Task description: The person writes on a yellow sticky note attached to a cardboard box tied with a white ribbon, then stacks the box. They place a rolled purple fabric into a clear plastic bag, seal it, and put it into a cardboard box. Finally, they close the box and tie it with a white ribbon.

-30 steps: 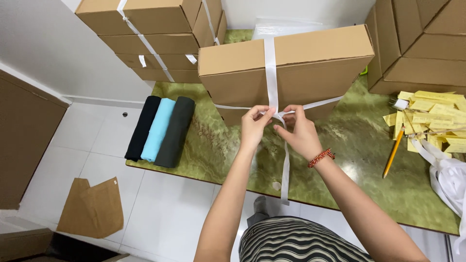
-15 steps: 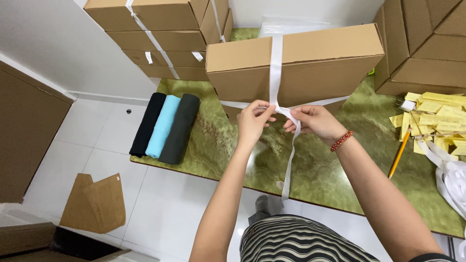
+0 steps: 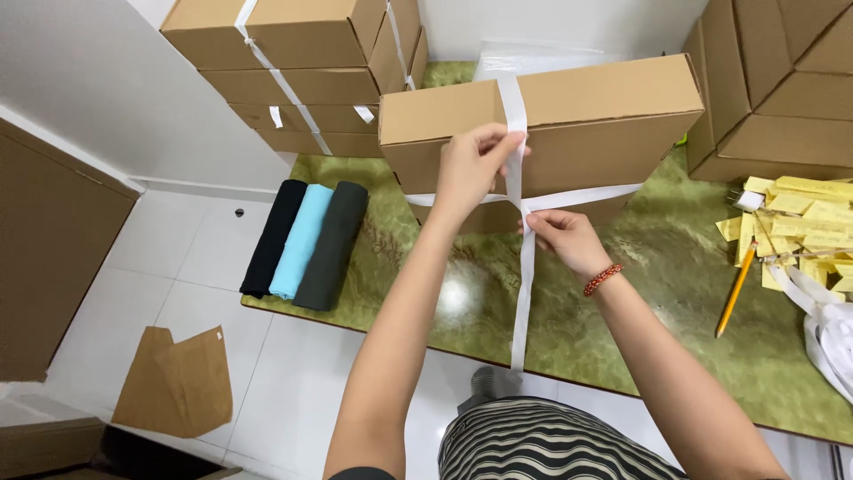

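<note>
A brown cardboard box [image 3: 604, 124] stands tilted on the green marbled table [image 3: 657, 302], wrapped crosswise by a white strap [image 3: 514, 107]. My left hand [image 3: 475, 169] is raised against the box's front face, fingers pinching the vertical run of the strap near the top edge. My right hand [image 3: 564, 238], with a red bead bracelet on the wrist, grips the strap just below where the bands cross. The strap's loose end [image 3: 522, 311] hangs down past the table's front edge.
Strapped cardboard boxes [image 3: 293, 62] are stacked at the back left, more boxes [image 3: 782, 89] at the right. Three rolled cloths, black, light blue and dark [image 3: 306, 242], lie at the table's left. Yellow slips [image 3: 809, 222], a pencil [image 3: 736, 289] and strap coils [image 3: 831, 329] lie right. Cardboard scrap [image 3: 178, 382] on the floor.
My left hand has gone up from the strap crossing to the box's top edge, sliding along the vertical band. My right hand has stayed at the crossing, holding the strap.
</note>
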